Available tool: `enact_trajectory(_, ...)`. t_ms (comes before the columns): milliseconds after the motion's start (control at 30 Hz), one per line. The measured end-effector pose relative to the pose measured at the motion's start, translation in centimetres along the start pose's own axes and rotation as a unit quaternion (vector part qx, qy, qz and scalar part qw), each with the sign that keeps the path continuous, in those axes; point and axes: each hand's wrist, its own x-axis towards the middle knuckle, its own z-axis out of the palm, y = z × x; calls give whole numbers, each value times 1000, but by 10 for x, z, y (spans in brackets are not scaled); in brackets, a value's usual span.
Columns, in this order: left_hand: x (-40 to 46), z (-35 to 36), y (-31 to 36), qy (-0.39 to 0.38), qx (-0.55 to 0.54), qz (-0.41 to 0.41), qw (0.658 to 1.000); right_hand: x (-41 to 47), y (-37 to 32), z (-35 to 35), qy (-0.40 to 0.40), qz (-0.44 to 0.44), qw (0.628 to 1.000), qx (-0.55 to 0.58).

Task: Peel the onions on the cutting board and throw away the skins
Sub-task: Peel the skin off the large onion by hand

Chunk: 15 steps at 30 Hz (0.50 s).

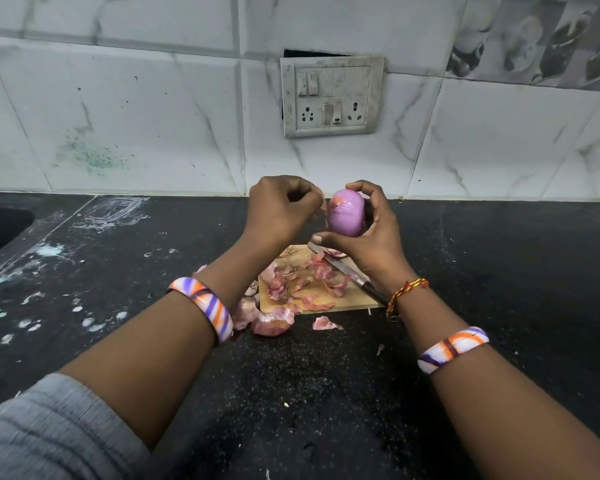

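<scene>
Head-worn view, forward and down

The right hand (368, 233) covers the far side of the onion (346, 212), and its wrist hides the handle end of the knife (340, 268). The left hand's (279, 211) curled fingers face away, so whether their grip pinches a thin skin strip beside the onion cannot be told. Below the onion, the left forearm covers the cutting board's (352, 299) left corner, and a dark recess (0, 230) is cut off at the left edge.

wall: white marbled tiles (153, 109) | switchboard (331, 97) grimy | counter (499, 271) black, speckled, paint-smeared
</scene>
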Motion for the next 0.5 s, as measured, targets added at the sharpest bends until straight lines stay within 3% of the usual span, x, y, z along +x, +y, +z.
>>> enact_trajectory(100, -4, -1, 4, -44, 11, 20, 999, 1, -5, 2, -4, 5, 1000, 27)
enact_trajectory(267, -4, -2, 8, -19, 100, 104, 989, 4, -5, 6, -6, -8, 1000, 10)
enact_trajectory(500, 4, -5, 12, -56, 196, 170, 964, 7, -3, 7, -16, -28, 999, -26)
